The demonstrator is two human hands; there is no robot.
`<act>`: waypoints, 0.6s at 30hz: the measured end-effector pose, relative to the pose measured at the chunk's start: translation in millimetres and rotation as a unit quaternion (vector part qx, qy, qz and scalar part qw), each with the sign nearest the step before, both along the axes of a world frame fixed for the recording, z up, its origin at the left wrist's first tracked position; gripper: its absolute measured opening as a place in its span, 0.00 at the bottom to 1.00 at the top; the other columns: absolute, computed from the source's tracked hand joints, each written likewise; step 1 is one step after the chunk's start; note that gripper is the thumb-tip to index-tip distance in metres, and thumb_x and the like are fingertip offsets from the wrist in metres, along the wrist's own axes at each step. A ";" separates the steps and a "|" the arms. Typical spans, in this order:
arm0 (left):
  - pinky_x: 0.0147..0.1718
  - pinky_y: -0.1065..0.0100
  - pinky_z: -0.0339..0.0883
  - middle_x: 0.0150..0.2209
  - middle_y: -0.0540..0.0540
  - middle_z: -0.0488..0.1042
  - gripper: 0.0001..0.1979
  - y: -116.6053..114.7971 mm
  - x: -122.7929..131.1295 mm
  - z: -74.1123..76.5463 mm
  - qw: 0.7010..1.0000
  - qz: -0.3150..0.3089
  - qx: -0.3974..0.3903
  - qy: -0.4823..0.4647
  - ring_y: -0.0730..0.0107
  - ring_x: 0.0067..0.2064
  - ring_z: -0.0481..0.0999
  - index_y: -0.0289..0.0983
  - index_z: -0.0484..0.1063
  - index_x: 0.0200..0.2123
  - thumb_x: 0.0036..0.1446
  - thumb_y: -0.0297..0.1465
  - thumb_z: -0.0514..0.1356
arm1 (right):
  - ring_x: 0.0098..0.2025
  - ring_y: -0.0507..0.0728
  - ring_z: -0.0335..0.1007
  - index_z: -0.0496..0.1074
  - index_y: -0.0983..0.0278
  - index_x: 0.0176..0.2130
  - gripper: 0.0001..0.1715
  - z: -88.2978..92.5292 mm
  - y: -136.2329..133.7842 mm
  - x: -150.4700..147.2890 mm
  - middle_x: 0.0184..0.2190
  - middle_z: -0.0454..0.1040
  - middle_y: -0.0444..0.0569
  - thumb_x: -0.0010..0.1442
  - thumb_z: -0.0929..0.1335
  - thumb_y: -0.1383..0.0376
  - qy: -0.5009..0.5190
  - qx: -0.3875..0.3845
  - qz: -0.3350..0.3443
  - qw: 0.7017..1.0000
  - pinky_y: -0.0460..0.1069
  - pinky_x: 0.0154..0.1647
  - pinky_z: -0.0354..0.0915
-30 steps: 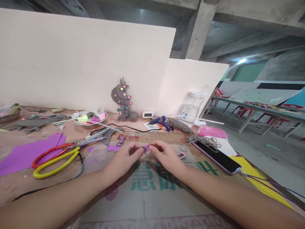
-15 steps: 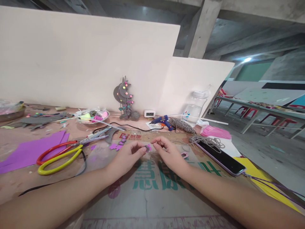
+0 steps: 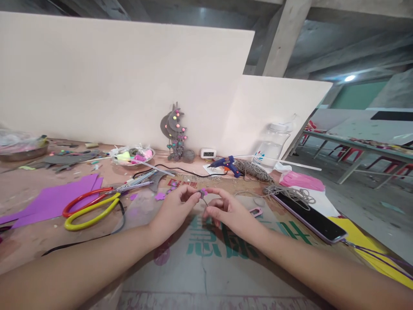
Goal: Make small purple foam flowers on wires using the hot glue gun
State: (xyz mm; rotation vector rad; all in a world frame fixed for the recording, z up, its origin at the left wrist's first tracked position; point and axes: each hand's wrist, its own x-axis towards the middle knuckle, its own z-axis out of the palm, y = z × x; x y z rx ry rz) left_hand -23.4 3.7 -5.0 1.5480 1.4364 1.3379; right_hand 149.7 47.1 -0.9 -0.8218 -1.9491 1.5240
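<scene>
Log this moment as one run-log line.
left hand: pinching small purple foam flower | right hand: pinching its wire stem | nearby: scissors, phone

Flattened cardboard sheet (image 3: 206, 267) on the desk: large green Chinese characters printed across the middle, partly covered by the arms, not fully legible; smaller red Chinese print near its far edge. Small white digital clock (image 3: 208, 153): dark display, digits too small to read. Clear plastic bottle (image 3: 270, 148): blue-and-red label, illegible.

Soft, even daylight, fairly bright. Ceiling lamp (image 3: 349, 78) glaring upper right. Faint shadows under forearms on cardboard (image 3: 206, 262). Wide-angle bending at edges, stretched corners. Slight softness overall; far tables (image 3: 351, 146) hazy.
</scene>
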 end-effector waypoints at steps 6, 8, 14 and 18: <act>0.29 0.71 0.59 0.26 0.51 0.69 0.12 3.3 -1.7 -3.8 1.000 0.000 -0.015 -0.004 0.70 0.30 0.67 0.36 0.70 0.30 0.54 0.39 0.56 | 0.22 0.48 0.53 0.65 0.63 0.46 0.15 -2.5 3.8 3.1 0.19 0.54 0.36 0.58 0.65 0.62 -0.048 0.158 -0.073 0.984 0.44 0.25 0.53; 0.29 0.71 0.59 0.26 0.51 0.68 0.12 3.1 -1.6 -4.1 1.000 -0.006 -0.017 -0.005 0.71 0.30 0.66 0.35 0.69 0.30 0.54 0.39 0.56 | 0.22 0.49 0.54 0.67 0.64 0.38 0.09 -3.3 7.7 3.8 0.20 0.56 0.37 0.58 0.65 0.61 -0.054 0.175 -0.099 0.978 0.45 0.25 0.54; 0.30 0.70 0.58 0.26 0.51 0.67 0.12 4.5 -1.4 -4.8 0.999 -0.009 -0.026 -0.031 0.71 0.30 0.66 0.35 0.67 0.30 0.55 0.39 0.56 | 0.36 0.55 0.65 0.67 0.63 0.40 0.09 5.7 1.3 11.4 0.38 0.69 0.51 0.61 0.62 0.62 -0.056 0.385 -0.132 0.912 0.51 0.39 0.63; 0.33 0.70 0.60 0.27 0.51 0.67 0.11 5.4 -1.0 -6.2 0.997 -0.030 -0.016 -0.067 0.71 0.31 0.67 0.35 0.67 0.30 0.55 0.38 0.56 | 0.55 0.57 0.61 0.64 0.61 0.50 0.16 11.5 -20.0 9.6 0.50 0.68 0.54 0.61 0.63 0.66 -0.055 0.480 0.061 0.874 0.54 0.56 0.58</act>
